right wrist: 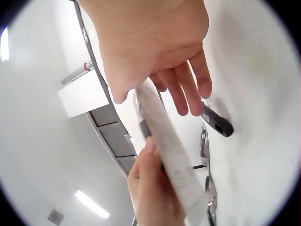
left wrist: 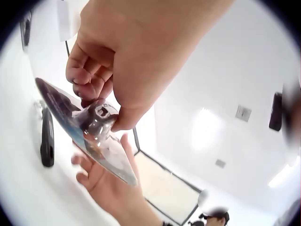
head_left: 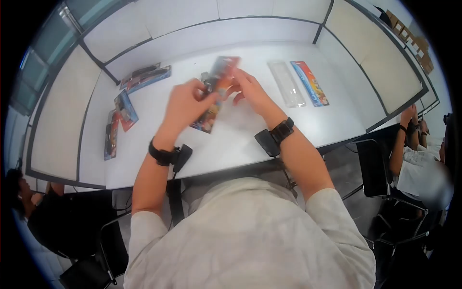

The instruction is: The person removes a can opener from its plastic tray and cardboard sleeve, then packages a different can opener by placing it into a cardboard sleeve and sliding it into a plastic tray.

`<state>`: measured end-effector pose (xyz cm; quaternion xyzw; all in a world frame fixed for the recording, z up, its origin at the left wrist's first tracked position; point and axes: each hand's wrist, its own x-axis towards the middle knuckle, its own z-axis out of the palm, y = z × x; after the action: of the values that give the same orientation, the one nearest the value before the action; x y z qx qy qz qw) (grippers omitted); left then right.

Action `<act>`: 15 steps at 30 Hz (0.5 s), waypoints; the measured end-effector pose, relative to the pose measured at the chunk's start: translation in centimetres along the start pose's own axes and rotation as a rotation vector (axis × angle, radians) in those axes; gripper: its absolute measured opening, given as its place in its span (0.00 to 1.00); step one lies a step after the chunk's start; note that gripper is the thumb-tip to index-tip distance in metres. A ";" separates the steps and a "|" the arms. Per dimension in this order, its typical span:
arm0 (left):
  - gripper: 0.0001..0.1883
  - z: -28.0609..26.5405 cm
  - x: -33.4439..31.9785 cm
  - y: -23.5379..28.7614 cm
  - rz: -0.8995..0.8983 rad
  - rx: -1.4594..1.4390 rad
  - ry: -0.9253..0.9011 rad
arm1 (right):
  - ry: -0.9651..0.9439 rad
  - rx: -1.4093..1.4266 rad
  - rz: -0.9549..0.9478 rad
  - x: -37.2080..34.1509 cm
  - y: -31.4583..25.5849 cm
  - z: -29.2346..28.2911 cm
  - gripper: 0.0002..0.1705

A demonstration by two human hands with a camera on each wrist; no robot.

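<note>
My left hand [head_left: 185, 107] pinches a blister package [head_left: 223, 72] by its side, and the card slants up and away over the table. In the left wrist view, the thumb and fingers of that hand [left wrist: 127, 61] hold the clear plastic bulge [left wrist: 96, 123]. My right hand [head_left: 255, 96] is at the package's other side, its fingers extended and close to the card. The right wrist view has the pale back of the package [right wrist: 171, 150] beside the right hand [right wrist: 155, 42]; whether they touch, I cannot tell. A black-handled tool [right wrist: 217, 121] lies on the table near the hands.
Several packages [head_left: 147, 77] lie at the table's left, including a red-blue one [head_left: 126, 110] and a narrow one [head_left: 111, 135]. A clear plastic shell [head_left: 287, 83] and a colourful card [head_left: 310, 83] lie at the right. Panels [head_left: 269, 30] border the table; people sit beyond both sides.
</note>
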<state>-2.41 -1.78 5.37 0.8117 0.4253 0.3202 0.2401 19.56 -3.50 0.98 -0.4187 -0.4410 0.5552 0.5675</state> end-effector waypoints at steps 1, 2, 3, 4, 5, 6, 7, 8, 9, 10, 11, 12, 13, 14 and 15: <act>0.21 1.2 0.0 0.8 0.077 0.070 -0.045 | 0.106 -0.079 -0.049 0.3 0.3 -0.1 0.32; 0.22 2.5 -0.1 1.3 0.151 0.144 -0.090 | 0.153 -0.274 -0.066 0.8 0.6 -0.9 0.33; 0.22 4.2 -0.5 1.2 0.268 0.182 -0.065 | 0.198 -0.467 -0.082 1.7 1.0 -2.2 0.34; 0.18 4.2 -0.6 2.6 0.181 0.175 -0.250 | 0.242 -0.656 -0.098 2.5 1.7 -3.5 0.35; 0.16 4.8 -0.9 2.3 0.280 0.176 -0.268 | 0.248 -0.749 -0.155 3.0 3.0 -4.7 0.38; 0.15 5.5 -1.2 1.6 0.380 0.176 -0.290 | 0.271 -0.895 -0.108 2.7 2.5 -5.0 0.37; 0.10 6.0 -1.5 1.0 0.424 0.266 -0.266 | 0.315 -1.049 -0.196 2.6 2.2 -5.1 0.34; 0.09 6.4 -1.7 0.3 0.465 0.202 -0.237 | 0.358 -1.202 -0.284 2.4 2.0 -5.1 0.32; 0.08 6.5 -2.0 -0.1 0.503 0.136 -0.210 | 0.343 -1.188 -0.286 2.5 2.1 -5.4 0.32; 0.08 6.5 -2.5 -0.4 0.535 0.067 -0.183 | 0.325 -1.174 -0.284 2.8 2.4 -5.8 0.32; 0.09 6.2 -2.5 -0.8 0.513 0.086 -0.251 | 0.307 -1.159 -0.281 2.8 2.8 -5.9 0.32; 0.08 5.6 -2.6 -0.4 0.481 0.090 -0.290 | 0.216 -1.098 -0.104 2.1 1.4 -5.2 0.35; 0.08 5.8 -2.6 -0.7 0.494 0.064 -0.285 | 0.237 -1.110 -0.164 2.4 2.1 -5.3 0.35; 0.08 6.0 -2.4 -1.1 0.506 0.039 -0.279 | 0.258 -1.122 -0.226 2.7 2.9 -5.5 0.34; 0.08 6.3 -2.4 -1.2 0.502 0.015 -0.253 | 0.233 -1.180 -0.223 2.5 2.5 -5.2 0.36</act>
<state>0.48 -3.96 -0.44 0.9271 0.1798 0.2626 0.1982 23.88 -0.81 -2.67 -0.6716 -0.6505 0.1050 0.3389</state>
